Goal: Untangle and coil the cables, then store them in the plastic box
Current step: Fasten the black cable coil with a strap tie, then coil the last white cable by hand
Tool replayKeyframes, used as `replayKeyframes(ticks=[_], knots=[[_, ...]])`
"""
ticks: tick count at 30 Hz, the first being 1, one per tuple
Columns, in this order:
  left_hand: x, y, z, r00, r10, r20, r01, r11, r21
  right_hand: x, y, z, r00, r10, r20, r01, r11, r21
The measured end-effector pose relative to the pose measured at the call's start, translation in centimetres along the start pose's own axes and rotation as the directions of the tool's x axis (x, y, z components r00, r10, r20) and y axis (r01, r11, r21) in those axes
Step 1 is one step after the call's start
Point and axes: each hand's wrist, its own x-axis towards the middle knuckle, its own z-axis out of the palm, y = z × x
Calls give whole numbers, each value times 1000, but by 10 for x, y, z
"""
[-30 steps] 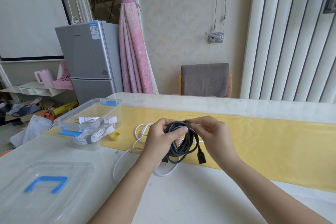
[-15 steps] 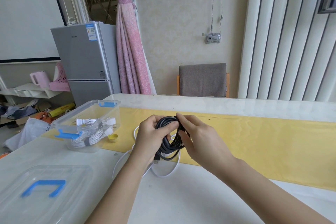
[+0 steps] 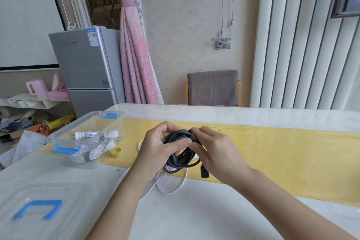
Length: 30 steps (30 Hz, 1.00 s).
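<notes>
We list one coiled black cable (image 3: 181, 160) held over the table (image 3: 194, 218) — left hand (image 3: 158, 149) curled round its side, thumb across the strands, right hand (image 3: 219, 155) pinching its top — above a loose white cable (image 3: 171, 191), with the plastic box (image 3: 115, 122) holding a tied white bundle (image 3: 87, 155) to the left.

Bright, soft daylight, faint shadows below the grip (image 3: 181, 143); clear lid (image 3: 37, 210) down-left of it blurs, edges bow.

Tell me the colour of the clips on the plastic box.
Blue clips on the clear plastic box; head view shows it best.
</notes>
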Motion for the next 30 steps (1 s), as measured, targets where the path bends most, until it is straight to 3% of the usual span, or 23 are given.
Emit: replayKeyframes(ticks=[4,7,11,15,19,26,30], knots=[[-1,2,0,996,-65,60,65,998,5,-6,5,6,998,8,-57,-8,1000,-9],[0,2,-5,991,-84,99,102,978,-184,-8,13,8,989,3,-147,-6,1000,-15],[17,8,-32,966,-160,-203,63,908,-415,-18,37,20,982,184,-47,-187,979,-76],[45,20,-95,819,-323,-475,-36,796,-604,-32,65,33,909,360,213,-314,923,-222],[72,19,-162,665,-427,-612,-19,810,-586,-31,66,44,861,317,397,-245,944,-223],[100,4,-213,523,-563,-640,187,808,-558,-31,67,47,870,313,381,-243,944,-222],[101,7,-204,525,-516,-677,218,850,-479,-28,67,46,863,322,389,-246,941,-232]])
